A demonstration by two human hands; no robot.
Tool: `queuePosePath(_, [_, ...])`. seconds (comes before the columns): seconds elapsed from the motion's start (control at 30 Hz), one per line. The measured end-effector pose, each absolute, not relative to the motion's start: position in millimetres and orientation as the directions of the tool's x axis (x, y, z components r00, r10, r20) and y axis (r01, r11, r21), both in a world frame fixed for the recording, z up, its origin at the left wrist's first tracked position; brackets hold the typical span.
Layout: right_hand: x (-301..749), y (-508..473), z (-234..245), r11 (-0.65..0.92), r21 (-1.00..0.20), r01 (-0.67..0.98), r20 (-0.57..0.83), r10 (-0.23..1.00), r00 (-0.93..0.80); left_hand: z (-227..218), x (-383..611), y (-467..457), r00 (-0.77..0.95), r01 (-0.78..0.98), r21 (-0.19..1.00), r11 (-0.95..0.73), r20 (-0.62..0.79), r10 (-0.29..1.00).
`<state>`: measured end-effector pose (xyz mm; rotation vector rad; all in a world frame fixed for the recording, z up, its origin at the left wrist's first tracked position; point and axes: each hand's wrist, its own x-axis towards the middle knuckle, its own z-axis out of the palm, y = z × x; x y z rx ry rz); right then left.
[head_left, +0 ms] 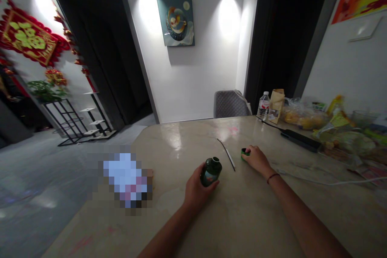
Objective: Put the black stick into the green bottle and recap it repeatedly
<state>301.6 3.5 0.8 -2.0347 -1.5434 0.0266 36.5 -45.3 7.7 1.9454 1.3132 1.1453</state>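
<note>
One dark green bottle [211, 171], uncapped and upright, sits gripped in the left hand [196, 187]; the right hand [256, 159] covers a green cap [244, 152], fingers curled loosely.

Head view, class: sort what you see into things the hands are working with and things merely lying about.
In hand: dark green bottle in left hand; green cap under right hand.

Lying about: thin dark strip, water bottle, paper bag, black bar, food bags.
</note>
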Motion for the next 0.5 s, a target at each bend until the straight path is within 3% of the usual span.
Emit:
queuePosePath(0.17, [286.7, -5.4, 18.0, -0.205, -0.352, 0.913, 0.396, 0.852, 0.344, 5.3, 36.6, -43.8, 0.178, 0.472, 0.783, -0.406, 0.367, 0.913])
queuePosePath(0.3, [260.3, -12.0, 29.8, -0.1, -0.241, 0.965, 0.505, 0.837, 0.212, 4.6, 36.4, -43.3, 0.18, 0.471, 0.782, -0.408, 0.368, 0.912])
queuePosePath(0.4, [239.6, -14.9, 25.7, -0.031, -0.195, 0.98, 0.401, 0.91, 0.108, 4.2, 36.3, -43.5, 0.179, 0.48, 0.778, -0.406, 0.366, 0.913])
queuePosePath(0.5, [228.4, -16.1, 16.8, -0.083, -0.145, 0.986, 0.262, 0.958, 0.119, 4.1, 36.5, -43.9, 0.176, 0.479, 0.779, -0.405, 0.367, 0.914])
